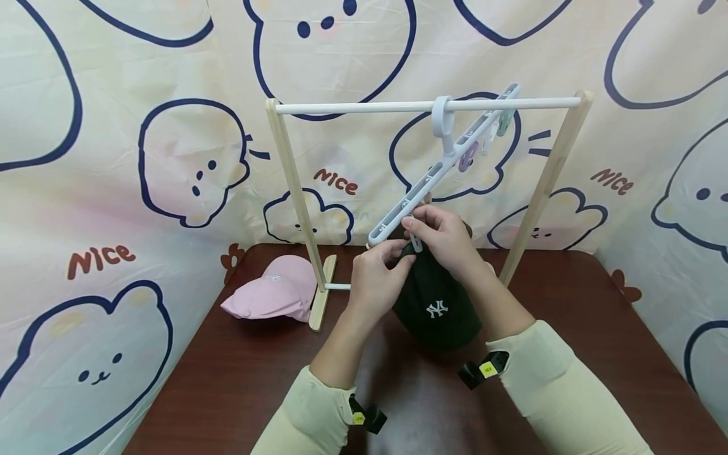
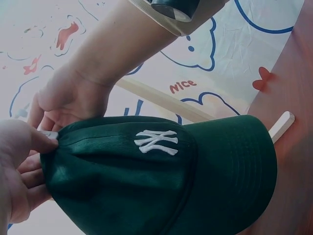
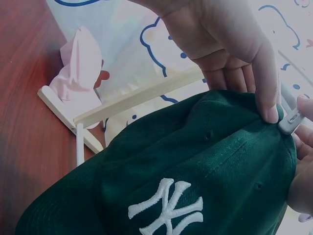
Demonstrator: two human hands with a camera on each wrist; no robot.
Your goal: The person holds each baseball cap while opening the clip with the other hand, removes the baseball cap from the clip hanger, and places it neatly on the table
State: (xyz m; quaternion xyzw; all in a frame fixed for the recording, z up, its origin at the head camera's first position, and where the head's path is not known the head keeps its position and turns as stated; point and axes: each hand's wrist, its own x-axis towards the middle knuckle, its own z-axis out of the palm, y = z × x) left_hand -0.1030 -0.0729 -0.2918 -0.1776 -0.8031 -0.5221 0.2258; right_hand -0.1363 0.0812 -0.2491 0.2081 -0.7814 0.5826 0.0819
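Note:
A dark green baseball cap (image 1: 436, 309) with a white embroidered logo hangs brim down below the low end of a tilted white clip hanger (image 1: 423, 183). My left hand (image 1: 378, 278) pinches the top of the crown; its thumb presses the fabric in the right wrist view. My right hand (image 1: 446, 243) grips a light grey clothespin (image 3: 292, 121), whose tip is right at the crown's top. The green cap (image 2: 122, 171) fills much of the left wrist view, both hands meeting at its crown.
The hanger's hook (image 1: 442, 117) sits over the white rod (image 1: 352, 107) of a wooden rack (image 1: 298, 196). Purple, white and green clothespins hang toward the hanger's raised far end. A pink cap (image 1: 284, 287) lies by the rack's left foot on the brown table (image 1: 227, 392). Patterned cloth stands behind.

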